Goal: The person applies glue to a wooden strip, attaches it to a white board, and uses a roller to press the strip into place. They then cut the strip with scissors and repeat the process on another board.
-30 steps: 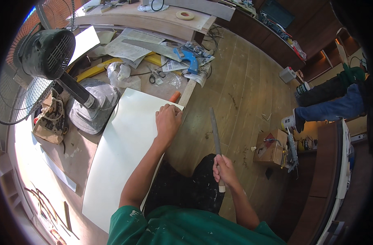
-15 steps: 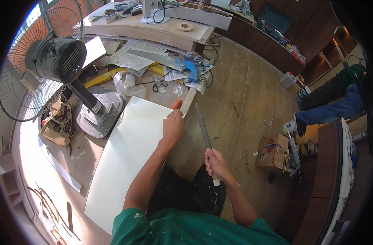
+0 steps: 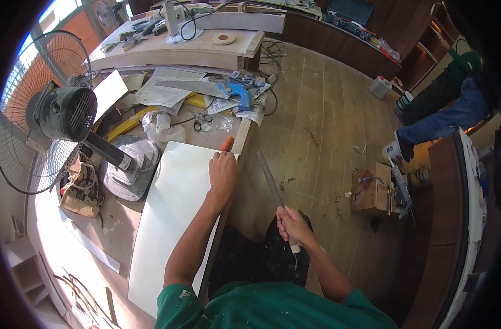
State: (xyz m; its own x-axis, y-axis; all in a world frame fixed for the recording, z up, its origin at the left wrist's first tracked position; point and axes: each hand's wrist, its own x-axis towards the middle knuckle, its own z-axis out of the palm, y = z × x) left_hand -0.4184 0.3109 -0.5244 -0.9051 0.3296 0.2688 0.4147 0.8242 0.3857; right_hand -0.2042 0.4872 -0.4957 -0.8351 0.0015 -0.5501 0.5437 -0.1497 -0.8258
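A white sheet panel (image 3: 165, 208) lies on the workbench, its long side near the bench's right edge. My left hand (image 3: 224, 172) rests on the panel's far right corner, fingers extended forward and pressing on it. Just beyond the fingertips is an orange handle (image 3: 227, 143); the rest of that tool is hidden. Over the floor, to the right of the panel, my right hand (image 3: 292, 223) grips a long grey file (image 3: 270, 180) near its pale handle end. The file points away from me, tilted slightly left and apart from the panel.
A black pedestal fan (image 3: 69, 112) stands left on the bench. Farther back are a blue-handled handsaw (image 3: 239, 97), newspapers (image 3: 165, 88), scissors (image 3: 201, 120) and a tape roll (image 3: 224, 39). A cardboard box (image 3: 369, 192) sits on the floor at right; another person's legs (image 3: 439, 123) are beyond.
The view has shifted a little. My left hand stays on the panel corner. My right hand has drawn the file slightly back toward me.
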